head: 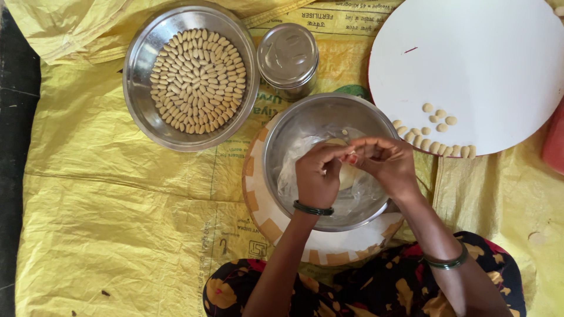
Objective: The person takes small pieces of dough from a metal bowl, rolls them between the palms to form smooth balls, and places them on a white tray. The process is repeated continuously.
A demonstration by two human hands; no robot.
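Head view: I see a yellow sheet (pixel 117 223) spread over the floor, carrying everything. Toward its far left sits a steel bowl (pixel 141 64) filled with small pale oval pieces (pixel 197 79), laid in tight rings over its bottom. Just right of it, near the far edge, stands a small steel tin (pixel 288 57) with its lid on. In the middle, a second steel bowl (pixel 305 117) rests on a round white-and-tan stand (pixel 264 214); inside lie a clear plastic sheet (pixel 294 170) and a pale lump of dough (pixel 348 175), mostly hidden behind the hands. At the far right a white round board (pixel 482 64) carries a short row and a small cluster of pale round pieces (pixel 432 138) along its near rim.

My left hand (pixel 317 176) and right hand (pixel 385 164) meet over the middle bowl. The fingers of both are drawn together at the tips, pinching something small between them; I cannot tell exactly what, though it sits right above the dough. A dark bangle circles the left wrist, a green one the right.

The sheet bears dark printed lettering and a small square mark near the stand, and a green patch shows behind the middle bowl. A red edge peeks in at the right side.
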